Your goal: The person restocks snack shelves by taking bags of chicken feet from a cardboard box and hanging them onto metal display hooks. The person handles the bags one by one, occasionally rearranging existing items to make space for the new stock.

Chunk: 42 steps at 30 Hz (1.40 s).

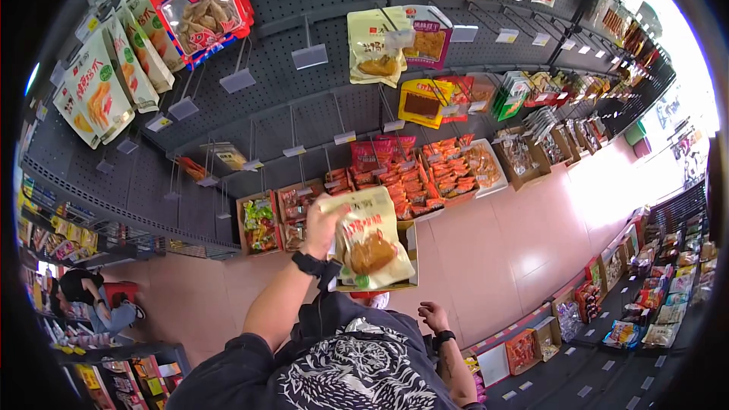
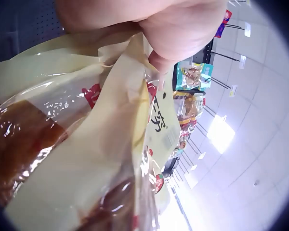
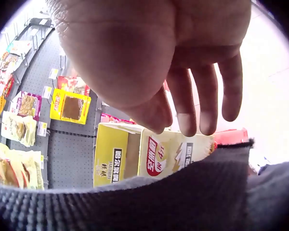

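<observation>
In front of the left hand stands the wall rack (image 1: pixel 273 99), whose jutting hooks (image 1: pixel 309 55) could catch the bag's edge if it were lifted carelessly. Just below that hand is a carton (image 3: pixel 156 156), partly hidden by the bag; what supports it does not show, so a bump might tip it. The bag (image 1: pixel 377 231) hangs in the left hand (image 1: pixel 321 229), whose thumb and fingers pinch its upper left part; with the glossy film and one-sided hold, it could swing or slip free. The left wrist view shows overlapping pale layers, so I cannot tell whether one bag or several are gripped; a loose one could drop. The right hand (image 1: pixel 435 316), near the carton, has its fingers loosely extended and holds nothing, giving the bag no support. The carton's contents are screened from view. Beyond the left hand, low on the rack, cardboard boxes (image 1: pixel 533 179) hold packets, many of them red packets (image 1: pixel 448 171); to that hand's right a white tray (image 1: pixel 493 189) holds reddish-brown ones. Through the bag's window shows a piece of brown meat (image 1: pixel 373 254).
</observation>
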Motion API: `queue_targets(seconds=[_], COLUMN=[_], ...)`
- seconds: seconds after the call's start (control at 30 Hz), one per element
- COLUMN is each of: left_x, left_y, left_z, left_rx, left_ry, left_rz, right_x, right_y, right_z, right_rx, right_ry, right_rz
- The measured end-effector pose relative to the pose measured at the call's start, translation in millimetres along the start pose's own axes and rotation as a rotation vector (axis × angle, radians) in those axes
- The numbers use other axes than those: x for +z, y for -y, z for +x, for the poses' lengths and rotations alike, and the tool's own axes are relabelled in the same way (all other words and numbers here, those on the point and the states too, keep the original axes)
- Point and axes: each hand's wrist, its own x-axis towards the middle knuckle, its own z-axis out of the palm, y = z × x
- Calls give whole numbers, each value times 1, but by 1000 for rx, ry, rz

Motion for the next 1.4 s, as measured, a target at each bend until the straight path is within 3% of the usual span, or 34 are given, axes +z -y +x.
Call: queue_targets(seconds=[0.17,0.23,0.33,0.4,0.47,0.5,0.53,0.63,0.67,0.77,0.83,0.87,0.93,1.07,1.13,1.17,1.27,1.33,1.4], left_x=[-6,-18,-63,-111,-109,-126,-135,-149,-129,-123,-141,-151,-142,-139,-135,-146,-158,-166,-180], left_y=[76,123,212,301,310,340,348,332,291,238,236,247,219,176,168,193,211,210,219], left_z=[-25,-22,-23,-28,-52,-62,-88,-75,-77,-87,-95,-100,-115,-135,-147,-156,-181,-197,-208], left_rx=[-270,-394,-586,-665,-641,-625,-670,-994,-987,-826,-499,-420,-334,-357,-524,-369,-285,-350,-367], left_ry=[-154,-264,-371,-517,-560,-360,-381,-473,-514,-361,63,109,67,236,315,358,476,478,422], left_rz=[-131,-240,-365,-266,55,-67,-66,241,225,398,623,690,838,930,787,904,995,882,830], right_x=[0,-3,-9,-12,-16,-17,-19,-31,-34,-39,-37,-34,-25,-4,2,4,-6,-21,-37], right_y=[-4,-25,-49,-38,-39,-42,-48,-83,-89,-99,-95,-88,-80,-48,-42,-41,-92,-128,-197], right_z=[7,19,22,1,-15,-26,-34,-40,-39,-34,-32,-29,-28,-55,-73,-83,-98,-105,-98], right_rx=[-2,-116,-110,54,208,248,260,314,356,404,391,384,306,189,192,166,70,101,-172], right_ry=[34,40,37,4,47,44,38,97,108,93,54,51,10,-51,-90,-101,-123,-112,8], right_rz=[-83,-122,-185,-89,40,104,119,105,58,7,13,21,109,224,239,224,199,114,-709])
